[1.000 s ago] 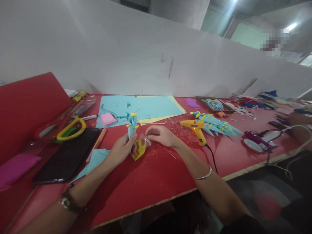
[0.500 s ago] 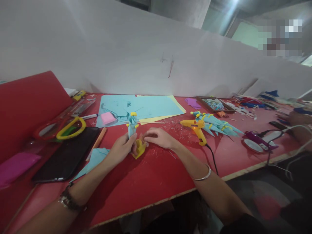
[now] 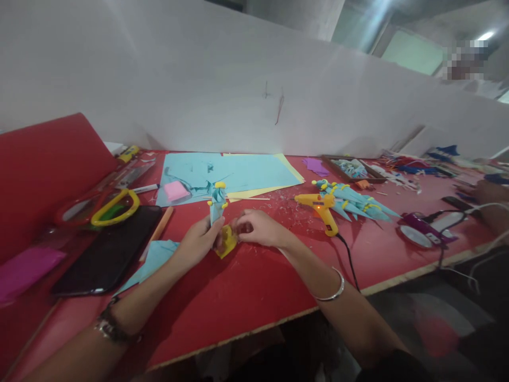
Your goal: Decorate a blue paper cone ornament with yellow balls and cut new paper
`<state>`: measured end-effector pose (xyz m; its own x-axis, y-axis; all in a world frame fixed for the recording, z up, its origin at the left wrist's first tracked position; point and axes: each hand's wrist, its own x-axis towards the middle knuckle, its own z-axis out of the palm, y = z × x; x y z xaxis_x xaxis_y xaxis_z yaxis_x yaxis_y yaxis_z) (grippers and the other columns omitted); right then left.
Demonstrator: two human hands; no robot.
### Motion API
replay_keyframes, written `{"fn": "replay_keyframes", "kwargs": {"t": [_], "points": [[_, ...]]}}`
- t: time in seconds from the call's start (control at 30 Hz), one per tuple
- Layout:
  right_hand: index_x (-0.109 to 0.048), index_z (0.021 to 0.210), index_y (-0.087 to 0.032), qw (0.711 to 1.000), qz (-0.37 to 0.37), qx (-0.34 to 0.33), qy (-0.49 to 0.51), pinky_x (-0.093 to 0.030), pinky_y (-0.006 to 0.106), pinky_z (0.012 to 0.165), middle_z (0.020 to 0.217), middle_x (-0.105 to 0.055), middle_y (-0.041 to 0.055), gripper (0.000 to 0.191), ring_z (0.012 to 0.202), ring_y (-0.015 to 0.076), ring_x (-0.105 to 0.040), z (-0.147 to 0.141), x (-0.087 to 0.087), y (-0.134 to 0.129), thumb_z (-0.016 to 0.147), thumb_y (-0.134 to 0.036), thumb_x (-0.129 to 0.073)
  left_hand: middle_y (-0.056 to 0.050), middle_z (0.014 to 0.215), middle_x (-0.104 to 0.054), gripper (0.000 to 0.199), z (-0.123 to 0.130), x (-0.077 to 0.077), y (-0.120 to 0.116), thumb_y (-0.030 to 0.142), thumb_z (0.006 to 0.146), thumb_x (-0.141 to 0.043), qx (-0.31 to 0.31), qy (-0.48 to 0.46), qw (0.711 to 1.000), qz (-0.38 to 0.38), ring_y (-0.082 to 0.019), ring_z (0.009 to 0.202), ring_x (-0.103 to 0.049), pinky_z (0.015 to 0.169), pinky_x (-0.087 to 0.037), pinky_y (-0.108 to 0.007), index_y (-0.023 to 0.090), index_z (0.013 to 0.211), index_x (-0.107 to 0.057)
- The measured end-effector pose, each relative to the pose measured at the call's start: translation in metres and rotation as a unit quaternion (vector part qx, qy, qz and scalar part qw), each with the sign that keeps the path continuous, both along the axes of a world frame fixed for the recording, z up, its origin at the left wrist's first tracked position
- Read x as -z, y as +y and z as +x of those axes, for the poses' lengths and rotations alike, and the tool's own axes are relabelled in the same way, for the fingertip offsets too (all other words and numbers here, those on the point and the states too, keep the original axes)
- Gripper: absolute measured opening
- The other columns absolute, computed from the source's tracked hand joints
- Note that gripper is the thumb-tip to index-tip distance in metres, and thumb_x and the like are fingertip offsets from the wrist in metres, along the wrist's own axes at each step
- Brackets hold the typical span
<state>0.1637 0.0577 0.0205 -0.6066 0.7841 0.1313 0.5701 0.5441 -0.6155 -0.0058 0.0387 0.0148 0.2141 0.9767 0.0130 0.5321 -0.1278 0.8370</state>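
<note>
My left hand (image 3: pixel 201 236) is closed round a light blue paper cone (image 3: pixel 217 204), held upright, with yellow blobs on its tip and sides. A small yellow packet (image 3: pixel 228 242), clear at its edge, sits between my two hands, against the left fingers. My right hand (image 3: pixel 260 228) has thumb and fingers pinched together at the packet's right edge; what exactly lies between the fingertips is hidden. To the right, a yellow glue gun (image 3: pixel 320 207) with a lit orange light lies on the red table (image 3: pixel 254 297). Behind it lie several blue paper cones (image 3: pixel 358 201) with yellow trim.
Blue paper sheets (image 3: pixel 250 172) lie at the back by the white wall. A black phone (image 3: pixel 109 254), yellow-handled scissors (image 3: pixel 119 207) and pink packets (image 3: pixel 177 191) are at left. A tray of scraps (image 3: pixel 352 168) and a purple corded device (image 3: pixel 425 231) stand at right. A person's hand (image 3: pixel 487 196) shows at far right.
My right fingers have curled in closer at the yellow packet's edge. The left hand and paper cone have barely moved. The view has shifted slightly.
</note>
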Motion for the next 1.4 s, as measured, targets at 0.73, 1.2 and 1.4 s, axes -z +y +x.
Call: {"fn": "replay_keyframes", "kwargs": {"t": [0.73, 1.2, 1.4], "points": [[-0.060, 0.061, -0.013, 0.996, -0.054, -0.026, 0.070, -0.036, 0.020, 0.056, 0.060, -0.052, -0.0019, 0.012, 0.056, 0.0077, -0.047, -0.005, 0.005, 0.001, 0.064, -0.003, -0.054, 0.001, 0.049, -0.056, 0.043, -0.002, 0.003, 0.002, 0.051, 0.079, -0.033, -0.003, 0.010, 1.000, -0.015, -0.014, 0.050, -0.051, 0.053, -0.036, -0.024, 0.019, 0.053, -0.046], [-0.061, 0.078, -0.018, 0.812, -0.241, 0.179, 0.500, -0.043, 0.025, 0.068, 0.064, -0.058, -0.0034, 0.016, 0.061, 0.0076, -0.054, -0.001, 0.014, 0.015, 0.063, -0.017, -0.061, -0.002, 0.048, -0.059, 0.044, -0.002, 0.000, 0.002, 0.049, 0.078, -0.032, 0.012, -0.024, 0.999, -0.036, -0.016, 0.051, -0.056, 0.055, -0.040, -0.026, 0.018, 0.050, -0.048], [-0.067, 0.075, -0.018, 0.789, -0.264, 0.159, 0.531, -0.044, 0.025, 0.072, 0.068, -0.063, -0.0009, 0.014, 0.064, 0.0077, -0.055, -0.004, 0.014, 0.012, 0.060, -0.019, -0.065, 0.000, 0.048, -0.058, 0.040, -0.001, -0.001, 0.001, 0.047, 0.078, -0.032, 0.008, -0.006, 1.000, -0.029, -0.014, 0.049, -0.054, 0.053, -0.038, -0.024, 0.019, 0.053, -0.045]]}}
